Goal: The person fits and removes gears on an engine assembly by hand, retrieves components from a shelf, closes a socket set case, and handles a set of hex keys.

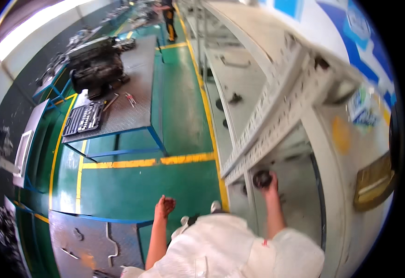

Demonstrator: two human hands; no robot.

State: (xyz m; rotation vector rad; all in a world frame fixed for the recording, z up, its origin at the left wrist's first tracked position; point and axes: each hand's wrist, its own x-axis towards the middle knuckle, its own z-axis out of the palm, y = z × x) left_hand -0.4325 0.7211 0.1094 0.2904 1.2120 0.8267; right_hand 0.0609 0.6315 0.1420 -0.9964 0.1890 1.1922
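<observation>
My right hand (272,182) reaches to the shelving unit on the right. Its fingers are closed around a dark, round metal part (261,179), whose exact kind I cannot make out. The part is at the front of a lower shelf (288,204); whether it touches the shelf is not clear. My left hand (165,206) hangs over the green floor, fingers loosely bent and a little apart, with nothing seen in it. It is nearest to the metal-topped bench (133,241) at the lower left.
Ahead stands a blue-framed workbench (135,104) with an engine block (98,65), a socket set (85,118) and red-handled pliers (130,99). A bent rod (111,243) lies on the near bench. Shelf uprights (276,111) run along my right. Another person (169,21) stands far off.
</observation>
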